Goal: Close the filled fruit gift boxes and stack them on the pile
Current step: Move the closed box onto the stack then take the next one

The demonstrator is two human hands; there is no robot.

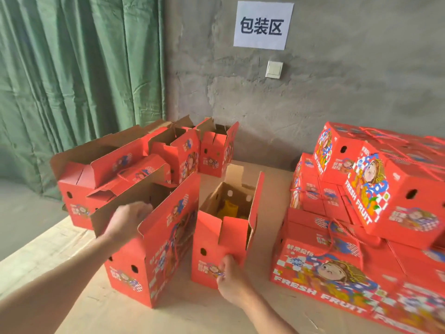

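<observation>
Gift boxes in red card fill the lower half of the frame, all standing or lying on a brown cardboard sheet [192, 314]. Two open ones stand side by side at the lower centre. The middle box [216, 249] has its flaps up, and something yellow [230, 209] shows down inside it. The person's right hand [231, 278] rests against this box's near end face, low down by the printed picture, with the fingers loosely bent and nothing enclosed in them. Just to the left stands a taller-looking open box [154, 261] with a brown flap [108, 218] raised on its left side. The left hand [127, 220] lies over that flap with its fingers reaching toward the opening. It is blurred, so I cannot tell whether it grips the flap or only touches it.

Behind these, toward the centre left, more open boxes [79, 189] crowd together with their flaps sticking up at odd angles.

At the right of the frame sits the pile of closed boxes [337, 273], printed with a cartoon figure and "FRESH FRUIT". One closed box [397, 201] lies tilted on top. A red cord handle [337, 232] loops over a lower one.

A green curtain [72, 80] hangs at the upper left. The bare grey wall [313, 92] carries a white paper sign [262, 25] and a light switch [274, 69] below it.
</observation>
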